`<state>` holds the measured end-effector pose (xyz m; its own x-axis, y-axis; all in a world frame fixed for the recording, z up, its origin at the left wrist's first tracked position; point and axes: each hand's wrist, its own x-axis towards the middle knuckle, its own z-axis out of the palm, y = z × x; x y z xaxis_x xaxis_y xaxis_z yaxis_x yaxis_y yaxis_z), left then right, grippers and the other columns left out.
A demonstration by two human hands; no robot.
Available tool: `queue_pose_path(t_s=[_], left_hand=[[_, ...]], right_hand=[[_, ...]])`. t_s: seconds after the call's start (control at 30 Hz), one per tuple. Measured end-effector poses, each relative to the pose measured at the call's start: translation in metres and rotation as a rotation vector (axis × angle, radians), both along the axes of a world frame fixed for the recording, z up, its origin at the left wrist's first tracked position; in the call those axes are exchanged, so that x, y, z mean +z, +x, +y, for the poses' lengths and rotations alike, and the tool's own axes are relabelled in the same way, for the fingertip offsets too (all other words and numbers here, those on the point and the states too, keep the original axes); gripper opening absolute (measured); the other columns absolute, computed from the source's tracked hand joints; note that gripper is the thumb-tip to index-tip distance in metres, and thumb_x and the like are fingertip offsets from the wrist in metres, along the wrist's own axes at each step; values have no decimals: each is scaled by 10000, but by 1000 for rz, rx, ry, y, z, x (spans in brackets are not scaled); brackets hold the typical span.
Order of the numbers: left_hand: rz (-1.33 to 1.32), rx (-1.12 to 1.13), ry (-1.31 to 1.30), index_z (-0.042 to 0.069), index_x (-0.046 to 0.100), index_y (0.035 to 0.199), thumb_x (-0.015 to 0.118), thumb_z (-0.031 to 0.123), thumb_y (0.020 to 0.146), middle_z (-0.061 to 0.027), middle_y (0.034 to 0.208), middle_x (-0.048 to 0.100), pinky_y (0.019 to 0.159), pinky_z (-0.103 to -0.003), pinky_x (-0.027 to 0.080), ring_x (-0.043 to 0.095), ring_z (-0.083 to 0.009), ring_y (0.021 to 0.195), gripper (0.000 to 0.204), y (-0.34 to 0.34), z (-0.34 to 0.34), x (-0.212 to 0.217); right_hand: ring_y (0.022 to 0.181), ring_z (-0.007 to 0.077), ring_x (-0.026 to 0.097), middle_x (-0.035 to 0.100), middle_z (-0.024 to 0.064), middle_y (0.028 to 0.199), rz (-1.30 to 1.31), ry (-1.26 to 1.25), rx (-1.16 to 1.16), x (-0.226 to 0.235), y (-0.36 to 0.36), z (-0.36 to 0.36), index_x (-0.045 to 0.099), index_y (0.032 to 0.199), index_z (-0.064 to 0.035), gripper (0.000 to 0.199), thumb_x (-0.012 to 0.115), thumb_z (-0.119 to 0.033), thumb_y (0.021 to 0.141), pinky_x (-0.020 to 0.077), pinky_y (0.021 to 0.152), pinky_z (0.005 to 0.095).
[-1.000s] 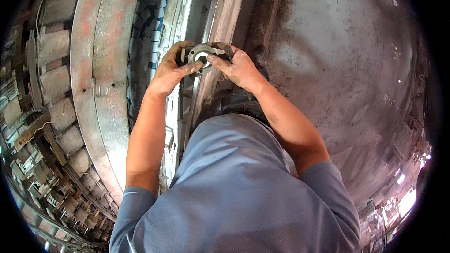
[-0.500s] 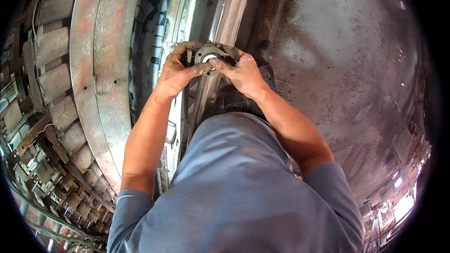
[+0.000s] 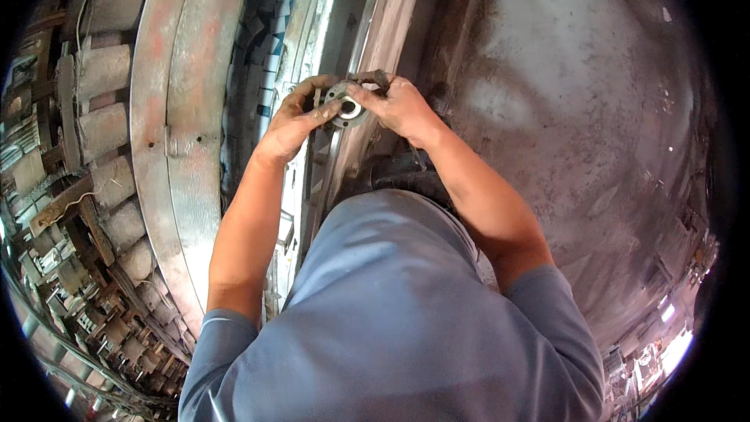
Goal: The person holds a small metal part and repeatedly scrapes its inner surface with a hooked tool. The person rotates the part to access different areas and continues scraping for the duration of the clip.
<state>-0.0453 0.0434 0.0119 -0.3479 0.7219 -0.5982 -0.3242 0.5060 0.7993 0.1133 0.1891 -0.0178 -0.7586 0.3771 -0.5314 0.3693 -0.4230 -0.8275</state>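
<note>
A round metal flange [image 3: 351, 119] with small holes around its rim is held between both hands, in front of my body. A pale ring surrounds the dark hole at its middle. My left hand [image 3: 298, 119] closes on its left side, the thumb lying across the face and the fingers curled behind. From the right, my right hand [image 3: 400, 108] grips the flange with its thumb on the upper face. Its other fingers are partly hidden behind the part. Dark grime covers the fingers of both hands.
Beneath the hands runs a long metal rail [image 3: 391, 19]. Left of it stands a curved metal band [image 3: 187, 101], beyond which stacked blocks [image 3: 107, 66] line the side. A wide grey metal surface [image 3: 555, 109] fills the right. Papers or small parts lie at the lower right.
My right thumb has shifted from the flange's middle to its upper face, uncovering the dark central hole. Both hands still hold it. The surroundings have shifted slightly right in view.
</note>
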Motion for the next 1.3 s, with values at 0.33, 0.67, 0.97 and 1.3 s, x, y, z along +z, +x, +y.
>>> queue_pose_path(t_s=[0.33,0.67,0.97,1.3], left_hand=[[-3,-14,36,37,564,1308,788,165,859,-58,1140,639,951,-300,464,590,-160,1069,518,2,2,1],[172,-55,-37,-11,522,1345,767,77,828,-100,1168,644,927,-297,507,620,-176,1068,579,10,9,5],[459,-104,-177,-18,562,1309,763,242,765,-181,1119,694,917,-336,514,671,-250,1046,636,19,15,1],[519,-94,-184,-45,560,1295,751,192,723,-191,1092,700,892,-332,523,679,-254,1016,649,23,21,7]], right_hand=[[920,112,600,705,26,1003,64,-89,-39,4,-1,-6,684,1147,-23,352,777,-249,895,484,845,274],[969,122,612,696,49,1066,61,-118,-61,-7,-1,-9,641,1198,2,438,793,-261,883,501,886,293],[815,109,616,697,45,988,197,-200,-138,-25,5,-17,663,1153,-23,362,702,-319,949,509,651,278],[871,113,612,688,36,1016,180,-264,-148,-19,4,-15,657,1175,-32,368,730,-299,932,513,714,280]])
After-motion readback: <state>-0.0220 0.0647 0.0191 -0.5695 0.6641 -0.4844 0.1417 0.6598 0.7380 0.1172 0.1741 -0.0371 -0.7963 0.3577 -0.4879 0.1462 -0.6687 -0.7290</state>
